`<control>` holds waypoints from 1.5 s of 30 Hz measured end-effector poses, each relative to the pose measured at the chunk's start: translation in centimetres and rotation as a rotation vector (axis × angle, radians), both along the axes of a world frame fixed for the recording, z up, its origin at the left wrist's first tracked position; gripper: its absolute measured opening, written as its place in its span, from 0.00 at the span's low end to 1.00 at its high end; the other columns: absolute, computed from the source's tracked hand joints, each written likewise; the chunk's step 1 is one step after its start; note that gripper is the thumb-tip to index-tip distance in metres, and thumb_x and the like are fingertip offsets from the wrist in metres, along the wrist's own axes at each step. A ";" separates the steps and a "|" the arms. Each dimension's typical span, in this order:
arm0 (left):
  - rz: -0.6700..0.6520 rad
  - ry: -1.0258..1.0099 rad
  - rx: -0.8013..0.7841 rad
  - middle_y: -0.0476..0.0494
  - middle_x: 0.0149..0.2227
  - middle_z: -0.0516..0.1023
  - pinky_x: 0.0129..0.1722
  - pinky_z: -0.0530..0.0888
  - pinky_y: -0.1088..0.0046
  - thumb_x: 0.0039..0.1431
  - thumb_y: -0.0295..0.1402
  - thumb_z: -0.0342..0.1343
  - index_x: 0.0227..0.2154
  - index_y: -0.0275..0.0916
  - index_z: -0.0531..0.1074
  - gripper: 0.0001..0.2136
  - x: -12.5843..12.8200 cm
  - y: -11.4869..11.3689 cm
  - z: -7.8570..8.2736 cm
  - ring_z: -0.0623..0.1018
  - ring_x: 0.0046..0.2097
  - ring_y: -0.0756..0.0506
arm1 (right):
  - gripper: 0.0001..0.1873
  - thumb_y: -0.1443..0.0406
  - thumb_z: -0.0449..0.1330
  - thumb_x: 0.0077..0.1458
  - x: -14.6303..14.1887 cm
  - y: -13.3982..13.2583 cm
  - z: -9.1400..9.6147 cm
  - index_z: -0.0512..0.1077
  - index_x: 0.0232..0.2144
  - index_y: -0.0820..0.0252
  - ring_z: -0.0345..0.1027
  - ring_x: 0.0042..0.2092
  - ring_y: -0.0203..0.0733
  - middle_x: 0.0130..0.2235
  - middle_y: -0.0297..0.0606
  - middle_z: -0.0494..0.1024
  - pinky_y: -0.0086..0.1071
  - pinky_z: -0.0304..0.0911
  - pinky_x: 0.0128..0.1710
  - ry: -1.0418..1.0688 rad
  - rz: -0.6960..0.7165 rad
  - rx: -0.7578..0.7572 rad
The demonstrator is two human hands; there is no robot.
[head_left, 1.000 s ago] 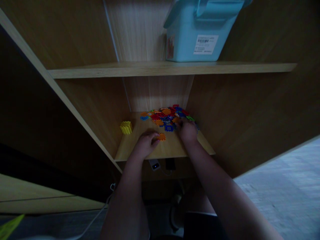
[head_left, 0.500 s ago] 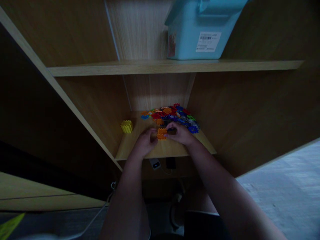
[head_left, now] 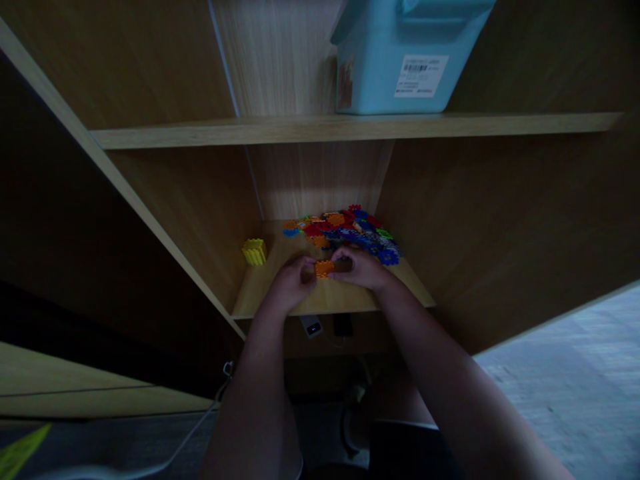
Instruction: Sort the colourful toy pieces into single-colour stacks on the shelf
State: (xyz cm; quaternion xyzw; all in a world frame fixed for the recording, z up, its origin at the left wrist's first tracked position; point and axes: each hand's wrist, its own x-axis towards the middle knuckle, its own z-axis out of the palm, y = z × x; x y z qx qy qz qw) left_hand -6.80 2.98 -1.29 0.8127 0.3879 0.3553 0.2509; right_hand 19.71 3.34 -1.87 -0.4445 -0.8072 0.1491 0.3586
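Observation:
Both of my hands meet over a wooden desk surface [head_left: 280, 297] inside a cubby. My left hand [head_left: 293, 283] and my right hand [head_left: 361, 268] pinch the same orange toothed plastic piece [head_left: 324, 268] between their fingertips, just above the desk. A pile of red, blue, orange and green interlocking pieces [head_left: 345, 230] lies right behind my hands, toward the back wall. A yellow block of stacked pieces [head_left: 255, 251] stands alone at the left side of the desk.
A wooden shelf [head_left: 350, 127] runs above the desk and carries a light-blue plastic box [head_left: 400, 60] with a white label. Wooden side walls close in on both sides. A small device with a lit dot [head_left: 311, 327] hangs under the desk edge.
My right hand came back from the pile toward the left hand and joined it on the orange pieces. The two orange pieces seen half a second ago now look pressed into one.

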 end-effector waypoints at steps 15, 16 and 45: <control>0.006 0.017 -0.012 0.47 0.42 0.84 0.52 0.77 0.63 0.61 0.24 0.63 0.49 0.43 0.77 0.15 0.0 0.1 -0.2 0.83 0.46 0.44 | 0.18 0.55 0.78 0.52 -0.3 -0.1 0.1 0.79 0.41 0.52 0.76 0.47 0.48 0.43 0.36 0.84 0.38 0.70 0.48 -0.014 0.021 -0.016; 0.007 0.019 -0.013 0.47 0.42 0.84 0.52 0.77 0.63 0.61 0.24 0.63 0.49 0.43 0.77 0.15 0.0 0.1 -0.1 0.83 0.45 0.44 | 0.18 0.55 0.78 0.52 -0.3 -0.1 0.1 0.79 0.41 0.52 0.76 0.47 0.48 0.44 0.36 0.84 0.39 0.69 0.48 -0.016 0.020 -0.013; 0.048 0.098 0.099 0.43 0.46 0.85 0.55 0.79 0.58 0.65 0.27 0.60 0.45 0.44 0.79 0.09 0.5 -0.2 0.0 0.83 0.50 0.40 | 0.16 0.52 0.72 0.60 -0.5 0.0 0.2 0.77 0.43 0.52 0.75 0.50 0.52 0.45 0.40 0.84 0.42 0.68 0.51 -0.092 -0.031 0.115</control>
